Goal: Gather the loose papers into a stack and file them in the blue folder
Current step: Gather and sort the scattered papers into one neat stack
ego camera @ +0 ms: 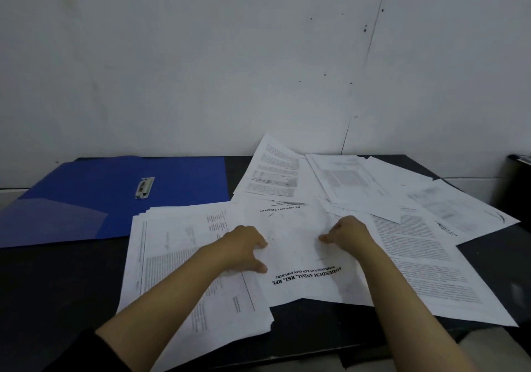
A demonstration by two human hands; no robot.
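Your left hand (244, 246) and right hand (349, 232) rest curled on the title sheet (298, 256), fingers pinching its side edges; loose papers (359, 187) fan right of the open blue folder (115, 193) on the bench (57, 285). Thin, limp, slippery sheets: square them by the edges
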